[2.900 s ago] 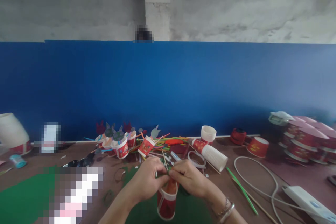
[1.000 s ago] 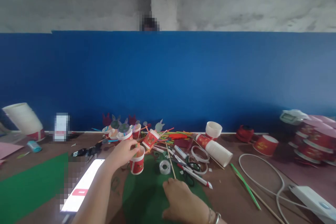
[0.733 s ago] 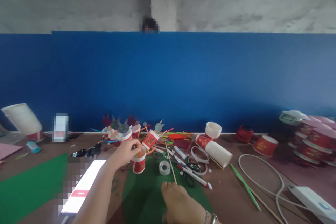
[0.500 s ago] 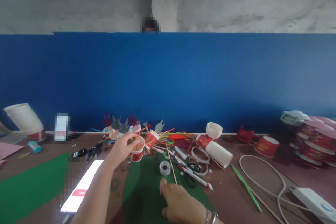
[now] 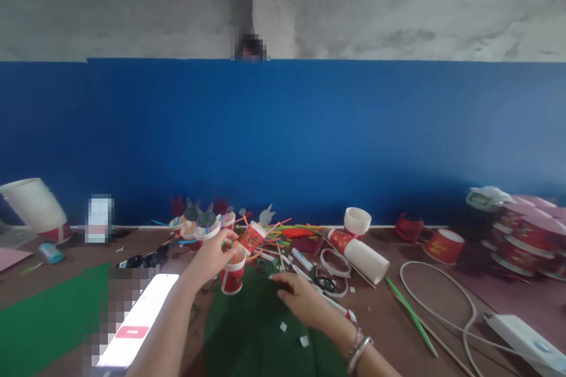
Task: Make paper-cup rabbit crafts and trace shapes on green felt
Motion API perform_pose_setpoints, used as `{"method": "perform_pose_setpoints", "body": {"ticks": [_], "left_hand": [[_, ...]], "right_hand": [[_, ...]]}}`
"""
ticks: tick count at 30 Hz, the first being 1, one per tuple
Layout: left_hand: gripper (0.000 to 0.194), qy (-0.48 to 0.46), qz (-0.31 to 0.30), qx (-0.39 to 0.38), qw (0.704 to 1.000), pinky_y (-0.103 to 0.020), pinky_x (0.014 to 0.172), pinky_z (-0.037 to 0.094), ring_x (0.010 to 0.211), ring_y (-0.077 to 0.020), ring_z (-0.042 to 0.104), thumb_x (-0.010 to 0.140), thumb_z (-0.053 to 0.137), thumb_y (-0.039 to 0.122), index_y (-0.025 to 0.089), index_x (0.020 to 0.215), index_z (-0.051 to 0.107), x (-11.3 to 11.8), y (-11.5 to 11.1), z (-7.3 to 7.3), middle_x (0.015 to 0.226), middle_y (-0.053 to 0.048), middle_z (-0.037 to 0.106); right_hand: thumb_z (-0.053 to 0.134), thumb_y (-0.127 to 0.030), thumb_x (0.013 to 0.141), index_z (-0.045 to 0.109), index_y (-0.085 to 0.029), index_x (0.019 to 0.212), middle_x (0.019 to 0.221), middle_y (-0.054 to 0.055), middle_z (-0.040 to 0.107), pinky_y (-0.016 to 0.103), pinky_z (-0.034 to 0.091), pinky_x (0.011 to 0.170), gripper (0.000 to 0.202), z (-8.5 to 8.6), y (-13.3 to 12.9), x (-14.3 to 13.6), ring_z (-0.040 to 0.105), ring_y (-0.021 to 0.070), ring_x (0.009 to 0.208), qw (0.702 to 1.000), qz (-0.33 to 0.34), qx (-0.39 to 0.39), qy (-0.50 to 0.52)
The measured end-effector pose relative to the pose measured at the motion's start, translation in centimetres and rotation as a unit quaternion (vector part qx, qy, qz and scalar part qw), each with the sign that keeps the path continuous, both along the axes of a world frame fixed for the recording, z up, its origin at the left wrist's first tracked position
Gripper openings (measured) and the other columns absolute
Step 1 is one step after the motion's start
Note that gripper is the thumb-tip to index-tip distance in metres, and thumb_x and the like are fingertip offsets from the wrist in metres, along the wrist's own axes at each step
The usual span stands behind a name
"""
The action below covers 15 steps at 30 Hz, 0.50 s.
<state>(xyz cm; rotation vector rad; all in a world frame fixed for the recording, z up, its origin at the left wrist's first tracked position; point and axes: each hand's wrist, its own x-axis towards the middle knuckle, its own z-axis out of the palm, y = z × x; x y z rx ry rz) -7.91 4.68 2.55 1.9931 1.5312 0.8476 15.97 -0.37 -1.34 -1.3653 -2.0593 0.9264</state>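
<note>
My left hand [image 5: 216, 257] pinches the rim of a red and white paper cup [image 5: 232, 280], which has an orange piece inside its mouth. The cup is upright at the far edge of the dark green sheet [image 5: 252, 336]. Palm down over this sheet, my right hand [image 5: 305, 299] has its fingers apart and nothing in them. Just beyond its fingertips are a partly hidden tape roll [image 5: 266, 263] and a thin wooden stick [image 5: 280, 256]. Another red cup [image 5: 253, 238] lies tilted behind the held one. Small white scraps [image 5: 283, 326] rest on the sheet.
Cups with animal-shaped cutouts [image 5: 206, 224] stand at the back left. Scissors [image 5: 325, 283], markers and a stack of white cups [image 5: 367, 260] lie to the right, past them a cable and power strip [image 5: 524, 339]. A lit phone [image 5: 137, 324] lies left; a blue partition [image 5: 283, 141] stands behind.
My left hand has brought the cup slightly nearer. My right hand has reached forward; the tape roll and stick have shifted back off the sheet's middle, and white scraps now show there.
</note>
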Motion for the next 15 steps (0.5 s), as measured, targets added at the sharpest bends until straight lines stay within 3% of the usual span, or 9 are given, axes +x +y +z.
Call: {"method": "perform_pose_setpoints", "body": {"ticks": [4, 8, 15], "left_hand": [[0.029, 0.000, 0.007, -0.010, 1.000, -0.031, 0.075, 0.045, 0.082, -0.0202, 0.060, 0.073, 0.051, 0.028, 0.018, 0.101, 0.054, 0.2, -0.1, 0.1, 0.086, -0.004, 0.061], [0.037, 0.030, 0.017, 0.013, 0.999, -0.032, 0.075, 0.044, 0.079, -0.0196, 0.058, 0.073, 0.053, 0.029, 0.018, 0.108, 0.051, -0.1, -0.1, 0.3, 0.083, -0.002, 0.059], [0.041, 0.071, 0.024, 0.019, 0.997, -0.029, 0.074, 0.041, 0.078, -0.0193, 0.060, 0.074, 0.047, 0.022, 0.017, 0.116, 0.047, -1.0, 0.2, 0.2, 0.083, -0.003, 0.062]], "right_hand": [[0.040, -0.010, 0.080, 0.055, -0.019, 0.123, 0.123, 0.007, 0.060, 0.032, 0.036, 0.100, 0.047, -1.2, 0.1, -0.5, 0.053, 0.0192, 0.114, 0.996, 0.027, 0.089, 0.018], [0.044, -0.010, 0.079, 0.044, -0.021, 0.133, 0.112, 0.007, 0.062, 0.031, 0.038, 0.096, 0.055, -1.9, 0.0, -0.6, 0.054, 0.0189, 0.105, 0.991, 0.022, 0.129, -0.023], [0.049, -0.016, 0.077, 0.057, -0.019, 0.113, 0.096, 0.005, 0.065, 0.025, 0.041, 0.080, 0.036, -1.4, 0.2, -0.3, 0.059, 0.0177, 0.090, 0.989, -0.011, 0.102, -0.105]]}}
